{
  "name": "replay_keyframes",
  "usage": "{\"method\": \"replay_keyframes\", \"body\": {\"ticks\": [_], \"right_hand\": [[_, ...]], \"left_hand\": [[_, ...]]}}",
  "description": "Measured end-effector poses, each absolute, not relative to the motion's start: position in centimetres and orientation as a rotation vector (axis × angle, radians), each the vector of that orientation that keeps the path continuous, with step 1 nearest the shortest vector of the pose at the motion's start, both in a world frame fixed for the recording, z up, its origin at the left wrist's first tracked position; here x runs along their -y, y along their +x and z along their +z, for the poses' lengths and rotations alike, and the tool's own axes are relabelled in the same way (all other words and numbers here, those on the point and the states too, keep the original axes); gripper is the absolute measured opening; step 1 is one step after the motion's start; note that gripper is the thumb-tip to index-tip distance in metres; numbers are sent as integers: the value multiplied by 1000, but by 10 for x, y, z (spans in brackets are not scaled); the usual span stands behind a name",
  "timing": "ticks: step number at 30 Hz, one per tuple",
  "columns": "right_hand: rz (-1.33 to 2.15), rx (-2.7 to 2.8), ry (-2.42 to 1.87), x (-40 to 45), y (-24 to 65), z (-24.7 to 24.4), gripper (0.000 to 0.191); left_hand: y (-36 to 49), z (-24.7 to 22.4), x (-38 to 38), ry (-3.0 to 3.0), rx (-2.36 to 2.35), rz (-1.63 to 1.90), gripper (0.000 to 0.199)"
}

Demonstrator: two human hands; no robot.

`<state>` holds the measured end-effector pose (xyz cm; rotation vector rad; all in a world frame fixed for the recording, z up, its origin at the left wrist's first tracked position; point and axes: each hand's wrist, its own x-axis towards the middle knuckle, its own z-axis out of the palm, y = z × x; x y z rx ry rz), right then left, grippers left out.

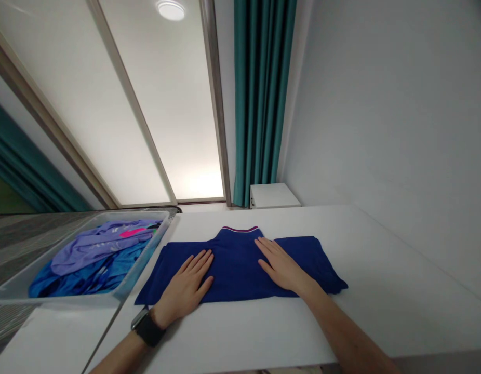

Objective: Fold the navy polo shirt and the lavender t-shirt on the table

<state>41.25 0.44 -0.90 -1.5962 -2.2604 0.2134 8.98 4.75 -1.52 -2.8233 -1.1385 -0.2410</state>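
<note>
A dark blue shirt (240, 275) lies flat on the white table, its collar (240, 229) with a red and white trim pointing away from me. The lower part of the shirt does not show beyond the near edge, so it may be folded under. My left hand (189, 283) rests palm down on the shirt's left half, fingers stretched out. On the right half, just below the collar, my right hand (279, 262) also presses flat with its fingers extended. Around my left wrist sits a black smartwatch (148, 326).
To the left stands a translucent plastic bin (125, 284) holding crumpled purple and blue clothes (104, 246). The white table (240, 337) meets a wall (400, 130) on the right. Behind it are a small white cabinet (274, 196), a teal curtain (264, 104) and frosted sliding doors (178, 114).
</note>
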Motion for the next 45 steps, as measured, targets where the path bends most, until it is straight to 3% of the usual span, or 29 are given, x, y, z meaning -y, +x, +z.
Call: {"method": "replay_keyframes", "body": {"ticks": [7, 18, 33, 39, 45], "right_hand": [[170, 2246, -1684, -5, 427, -18, 54], [204, 2208, -1642, -8, 434, -22, 51], [94, 2034, -1650, -23, 508, -1, 35], [403, 1732, -1730, -12, 541, -6, 36], [280, 1876, -1862, -3, 543, -4, 27]], "left_hand": [[87, -11, -50, -2837, 1180, -234, 55], [204, 0, -31, -3035, 898, -311, 57], [202, -7, -34, -3063, 915, -301, 56], [200, -12, -36, -3070, 919, -347, 54], [211, 7, -36, -3085, 1049, -389, 48]]}}
